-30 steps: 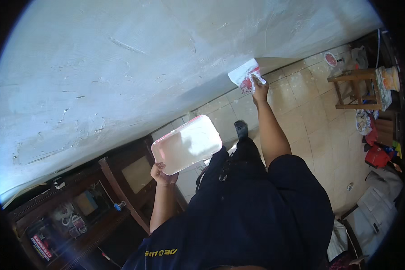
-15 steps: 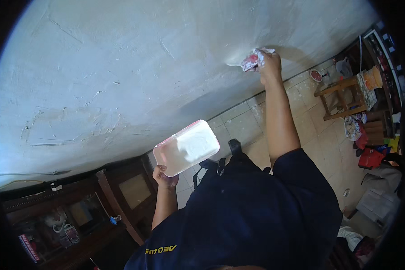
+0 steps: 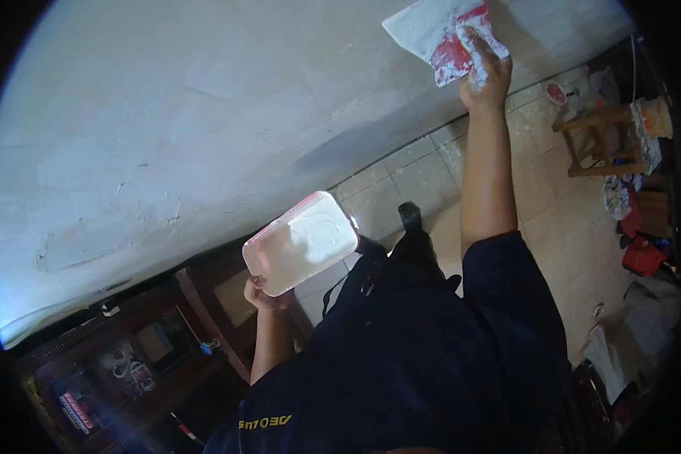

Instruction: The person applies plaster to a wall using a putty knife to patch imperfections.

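Observation:
My left hand grips the near-left corner of a shallow pinkish-white tray. White paste lies in the tray's far right part. Held out at the upper right, my right hand is closed on a flat, flexible-looking putty spreader, red and smeared with white. White paste coats some of its fingers too. The spreader's broad face shows, next to the pale wall; whether its edge touches the wall I cannot tell. Rough ridges and patches mark the wall at left.
A dark wooden cabinet with glass panes stands along the wall at lower left. At right are a wooden stool, a red bag and grey cloth. Pale floor tiles with white spots run beneath me.
My right hand has moved up and to the right with the spreader, whose broad face has turned into view. The tray has shifted slightly left in the picture, still in my left hand.

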